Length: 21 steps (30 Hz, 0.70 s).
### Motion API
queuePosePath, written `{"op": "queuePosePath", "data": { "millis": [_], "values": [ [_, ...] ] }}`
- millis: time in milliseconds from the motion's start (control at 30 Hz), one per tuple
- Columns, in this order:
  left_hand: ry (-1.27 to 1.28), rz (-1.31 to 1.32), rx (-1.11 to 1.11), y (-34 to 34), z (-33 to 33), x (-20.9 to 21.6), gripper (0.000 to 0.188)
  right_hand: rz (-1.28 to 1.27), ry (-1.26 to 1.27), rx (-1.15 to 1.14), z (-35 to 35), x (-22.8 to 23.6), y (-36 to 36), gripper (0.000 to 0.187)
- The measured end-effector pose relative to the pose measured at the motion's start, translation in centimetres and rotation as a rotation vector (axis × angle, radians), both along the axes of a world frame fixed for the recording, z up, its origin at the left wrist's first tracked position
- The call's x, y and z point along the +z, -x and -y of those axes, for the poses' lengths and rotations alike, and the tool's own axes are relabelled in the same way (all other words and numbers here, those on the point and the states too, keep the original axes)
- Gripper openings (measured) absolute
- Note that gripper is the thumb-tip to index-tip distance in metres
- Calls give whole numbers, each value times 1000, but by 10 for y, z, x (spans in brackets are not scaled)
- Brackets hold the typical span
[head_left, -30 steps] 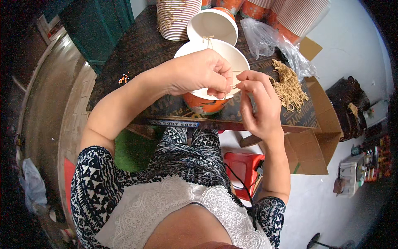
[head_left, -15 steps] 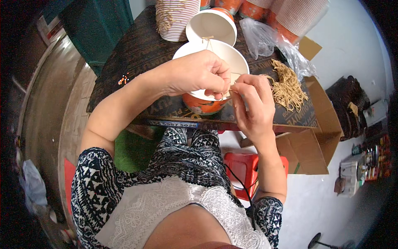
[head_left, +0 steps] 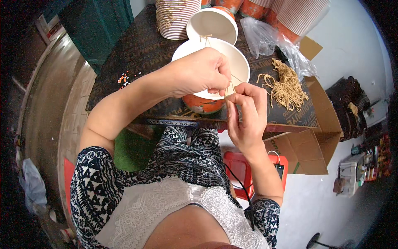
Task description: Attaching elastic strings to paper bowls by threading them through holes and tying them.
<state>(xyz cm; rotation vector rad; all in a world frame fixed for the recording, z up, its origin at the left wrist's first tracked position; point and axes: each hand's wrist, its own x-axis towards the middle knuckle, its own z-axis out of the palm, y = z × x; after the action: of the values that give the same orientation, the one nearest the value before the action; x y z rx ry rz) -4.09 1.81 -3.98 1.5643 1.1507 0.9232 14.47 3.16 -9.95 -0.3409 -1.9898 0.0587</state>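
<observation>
A paper bucket (head_left: 232, 56), white inside and orange outside, stands at the table's near edge. Across its open top reaches my left hand (head_left: 203, 72), its fingers pinched on a thin tan string (head_left: 233, 86) at the near rim. Just right of it, my right hand (head_left: 248, 112) pinches the same string between thumb and forefinger. A short bend of string shows between the fingertips; where it meets the rim is hidden by my fingers. At the bucket's far rim a piece of tan string (head_left: 206, 38) is tied on.
Right of the bucket lies a heap of tan strings (head_left: 290, 89). Small coloured beads (head_left: 124, 79) are scattered left. Behind stand a tipped bucket (head_left: 213, 27), a bucket stack (head_left: 178, 20) and a clear plastic bag (head_left: 259, 37). A cardboard box (head_left: 304, 153) and red stool (head_left: 238, 166) are below right.
My right hand has shifted a little down and left, turning at the wrist. A bend of string now shows between the fingertips. My left hand stays nearly in place.
</observation>
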Motion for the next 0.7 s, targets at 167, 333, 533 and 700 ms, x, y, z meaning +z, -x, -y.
{"op": "queuePosePath", "data": {
  "millis": [167, 333, 533, 700],
  "values": [
    [-35, -39, 5, 0, -1, 1, 5, -31, 28, 8, 3, -5, 2, 18],
    [-27, -20, 10, 0, -1, 1, 5, -42, 108, 23, 3, -6, 2, 18],
    [-14, -24, -10, 0, -3, 2, 7, -43, 92, -15, 0, 0, 2, 19],
    [-32, 18, -34, 0, 0, 4, 11, -41, 91, -51, -1, 0, 3, 18]
  ]
}}
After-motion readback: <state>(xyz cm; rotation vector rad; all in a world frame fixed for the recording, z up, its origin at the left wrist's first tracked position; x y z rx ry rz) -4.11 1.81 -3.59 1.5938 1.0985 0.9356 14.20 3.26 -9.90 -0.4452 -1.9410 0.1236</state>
